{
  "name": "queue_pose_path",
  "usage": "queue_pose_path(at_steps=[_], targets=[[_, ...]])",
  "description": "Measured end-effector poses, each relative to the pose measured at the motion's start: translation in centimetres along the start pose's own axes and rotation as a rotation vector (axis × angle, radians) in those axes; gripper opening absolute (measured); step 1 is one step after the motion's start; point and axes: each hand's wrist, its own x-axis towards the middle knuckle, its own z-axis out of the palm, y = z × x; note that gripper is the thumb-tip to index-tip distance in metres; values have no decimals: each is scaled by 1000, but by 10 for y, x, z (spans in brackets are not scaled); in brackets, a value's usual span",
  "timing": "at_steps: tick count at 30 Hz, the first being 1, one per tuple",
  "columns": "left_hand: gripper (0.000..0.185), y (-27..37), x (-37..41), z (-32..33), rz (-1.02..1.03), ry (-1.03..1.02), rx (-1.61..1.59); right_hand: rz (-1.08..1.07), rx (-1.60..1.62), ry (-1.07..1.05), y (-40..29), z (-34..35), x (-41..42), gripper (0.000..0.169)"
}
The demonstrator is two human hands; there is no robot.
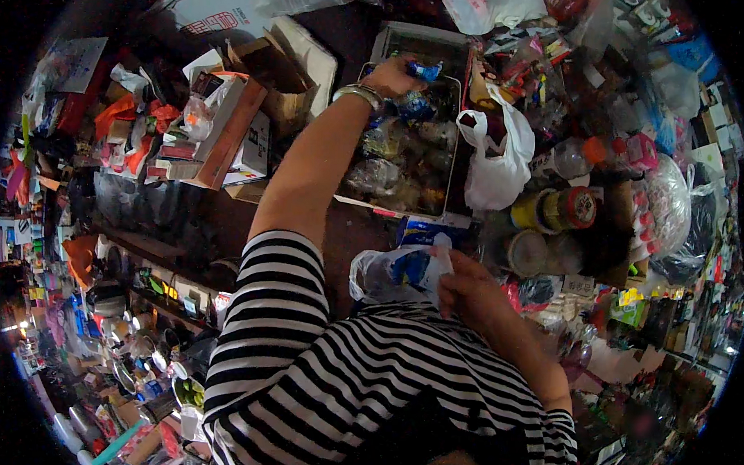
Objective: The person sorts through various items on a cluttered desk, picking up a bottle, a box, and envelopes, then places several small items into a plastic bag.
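My left hand [393, 78], with a bangle at the wrist, reaches over the far end of a shallow open box [423, 31]. Its fingers are closed on a small shiny blue packet [426, 71]. Inside the box lie clear plastic-wrapped items [373, 174] and more blue packets [415, 108]. Close to my body, my right hand [466, 284] grips the edge of a thin translucent plastic bag [366, 274]. Something blue [410, 268] shows through the bag's film. Just beyond it is a blue printed package [424, 229].
A white carrier bag [496, 179] stands right of the box. Further right are plastic jars [571, 208] and an orange-capped bottle [569, 158]. On the left are open cardboard cartons [281, 94] and a long box [233, 133] of mixed goods. Crowded shelves [172, 310] line the lower left.
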Motion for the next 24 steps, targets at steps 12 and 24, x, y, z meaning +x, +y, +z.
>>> queue_pose_path(at_steps=[12, 24], targets=[[60, 56, -188, -49, -11, -323, -545, 34, -41, -53, -3, 5, 5, 50], [27, -28, -318, 195, -256, -347, -760, 97, -172, -247, -1, 31, 2, 52]])
